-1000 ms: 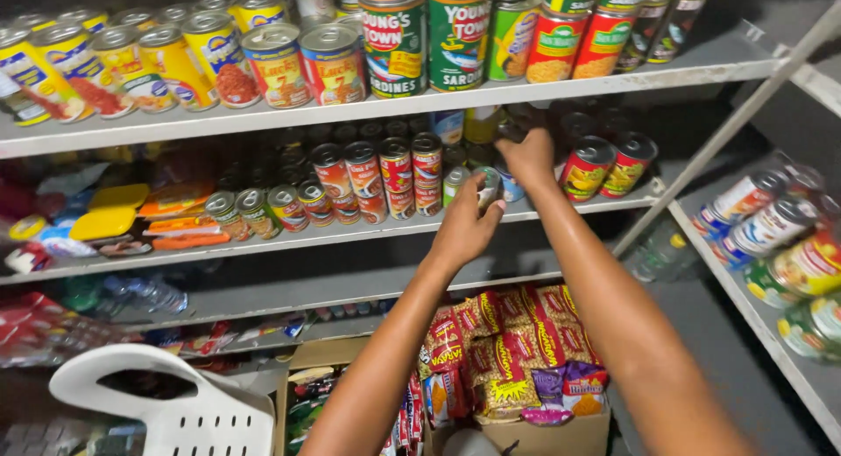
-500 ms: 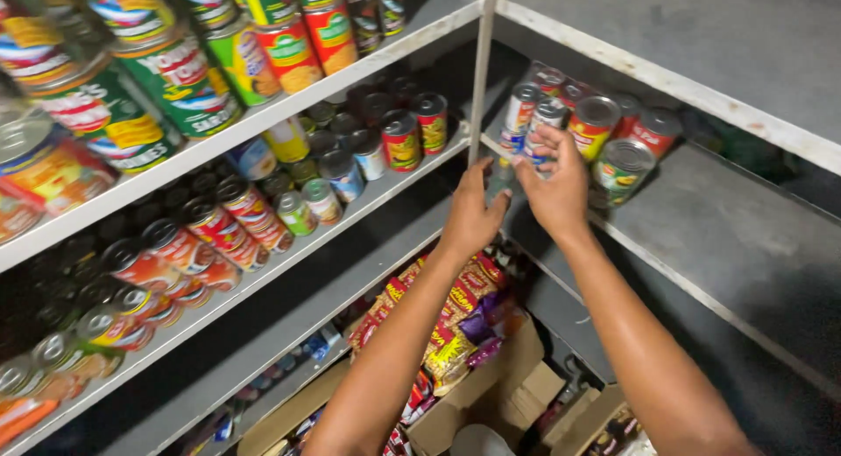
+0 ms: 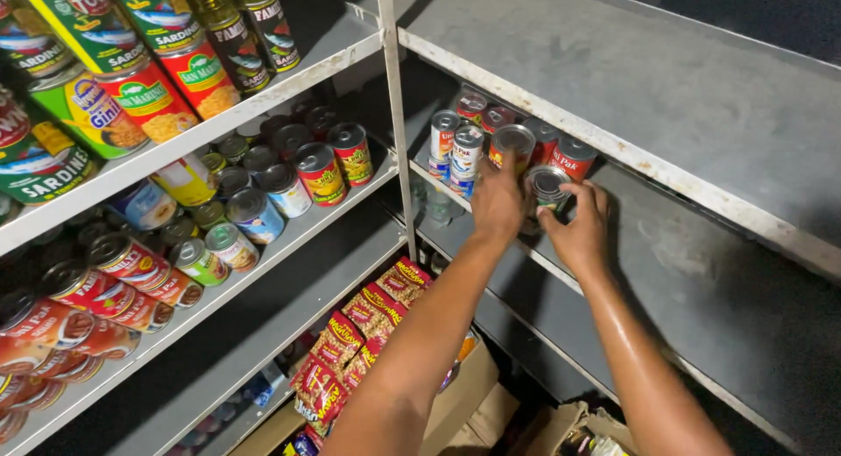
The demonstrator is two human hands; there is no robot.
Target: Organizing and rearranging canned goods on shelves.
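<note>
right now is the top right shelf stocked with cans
No, the top right shelf is bare grey metal; the cans sit on the shelf below it.

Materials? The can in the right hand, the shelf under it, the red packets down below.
Can in the right hand: looks like metal, with a shiny ribbed lid and a paper or printed label.
Shelf: likely painted steel, matte grey, with rusty chips along its edge.
Red packets: glossy plastic film, judging by the crinkles and highlights.

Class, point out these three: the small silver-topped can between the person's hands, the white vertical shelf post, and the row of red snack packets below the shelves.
small silver-topped can [image 3: 547,183]: head view, on its lid.
white vertical shelf post [image 3: 396,114]: head view, mid-length.
red snack packets [image 3: 372,320]: head view, on a middle packet.
</note>
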